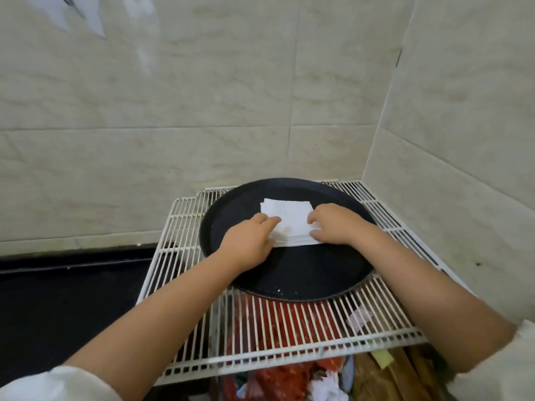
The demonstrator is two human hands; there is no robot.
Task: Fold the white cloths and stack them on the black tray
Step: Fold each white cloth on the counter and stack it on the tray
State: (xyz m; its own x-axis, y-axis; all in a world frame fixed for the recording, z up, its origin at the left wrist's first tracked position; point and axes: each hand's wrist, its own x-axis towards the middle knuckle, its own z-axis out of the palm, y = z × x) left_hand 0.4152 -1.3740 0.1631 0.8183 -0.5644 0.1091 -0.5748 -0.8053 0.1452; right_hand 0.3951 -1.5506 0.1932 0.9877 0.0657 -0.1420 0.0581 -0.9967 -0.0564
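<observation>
A round black tray lies on a white wire rack. A stack of folded white cloths sits on the tray's far half. My left hand grips the stack's left edge, with the thumb on top near the front corner. On the right edge my right hand has its fingers curled over the top and the thumb low at the front corner. The stack's near side shows several folded layers.
The wire rack fills a corner between tiled walls. Under the rack lie red plastic and crumpled white scraps. A dark counter runs along the left. Wooden pieces show at the lower right.
</observation>
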